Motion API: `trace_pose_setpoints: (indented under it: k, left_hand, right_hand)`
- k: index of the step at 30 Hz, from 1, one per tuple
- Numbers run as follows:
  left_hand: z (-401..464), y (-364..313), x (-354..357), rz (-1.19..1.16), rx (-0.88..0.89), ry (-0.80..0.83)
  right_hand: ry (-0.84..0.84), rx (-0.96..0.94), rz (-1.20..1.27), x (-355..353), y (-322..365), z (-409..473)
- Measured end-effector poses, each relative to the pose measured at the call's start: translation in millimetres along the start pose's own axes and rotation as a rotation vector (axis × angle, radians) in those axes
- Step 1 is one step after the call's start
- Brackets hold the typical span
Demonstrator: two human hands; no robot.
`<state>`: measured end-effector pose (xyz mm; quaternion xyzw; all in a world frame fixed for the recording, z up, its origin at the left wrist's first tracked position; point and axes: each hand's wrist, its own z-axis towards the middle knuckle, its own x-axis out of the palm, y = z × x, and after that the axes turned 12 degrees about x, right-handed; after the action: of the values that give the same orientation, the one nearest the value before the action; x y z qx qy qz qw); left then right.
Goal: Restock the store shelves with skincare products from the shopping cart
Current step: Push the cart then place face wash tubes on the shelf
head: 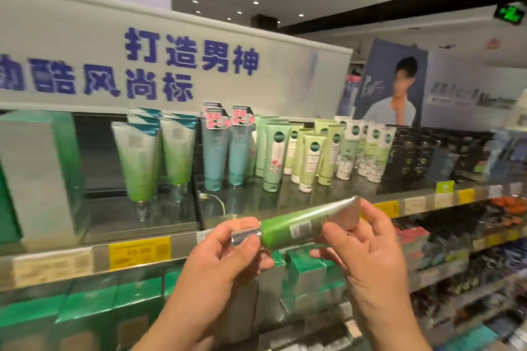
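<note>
Both hands up in front of the top shelf (285,202), holding one green tube (288,229) between them, lying roughly level, tilted up to the right, clear of the shelf's front edge and not touching it. Left hand (228,253): fingers curled round the silver cap (245,234) at the tube's left end, thumb on the near side. Right hand (362,248): fingers pinch the flat crimped end, thumb below, fingertips on the far side. Barcode label faces the camera mid-tube.

On the top shelf, toward its left end: two matching white-to-green tubes (139,162) standing cap down on clear stands, more behind them. A tall green-and-white box (37,174) at the far left edge. Right of them, two light blue tubes (216,157) with pink tags, then a cluster of pale green and white tubes (310,157), then dark packs (410,159) toward the right end. Yellow price tag (139,252) on the shelf's front edge, more tags along it to the right.

Shelf below: green boxes (308,273) stacked behind the hands. White header sign (171,65) with blue characters above the top shelf. Poster (396,85) of a person at back right.
</note>
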<state>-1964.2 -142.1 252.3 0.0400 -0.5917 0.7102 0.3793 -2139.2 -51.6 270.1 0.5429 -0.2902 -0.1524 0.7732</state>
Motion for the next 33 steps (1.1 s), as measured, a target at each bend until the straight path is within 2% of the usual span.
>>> trace_pose_setpoints:
  k: [2, 5, 8, 12, 15, 17, 25, 29, 33]
  left_hand:
    - [0, -12, -5, -0.085, 0.003, -0.074]
    - [1, -27, -10, -0.159, 0.018, -0.122]
    - [3, -38, -19, -0.151, 0.033, -0.144]
    - [11, -49, -38, 0.077, 0.104, -0.189]
    - [18, -54, -55, 0.375, 0.207, -0.236]
    - [20, -57, -64, 0.486, 0.235, -0.255]
    - [28, -65, -79, 0.365, 0.188, -0.257]
    - [31, -72, -83, 0.407, 0.191, -0.214]
    - [31, -74, -81, 0.552, 0.197, -0.12]
  right_hand:
    - [0.104, 0.083, 0.014, 28, -8, 4]
    - [0.261, 0.203, -0.096, 64, -17, 5]
    - [0.375, 0.249, -0.173, 97, -18, 5]
    - [0.41, 0.268, -0.148, 125, -17, 14]
    - [0.447, 0.254, -0.228, 139, -17, 23]
    - [0.421, 0.23, -0.322, 146, -15, 29]
    - [0.274, 0.133, -0.724, 171, -11, 63]
    - [0.351, 0.14, -0.67, 180, -18, 72]
    - [0.441, 0.119, -0.556, 183, -23, 67]
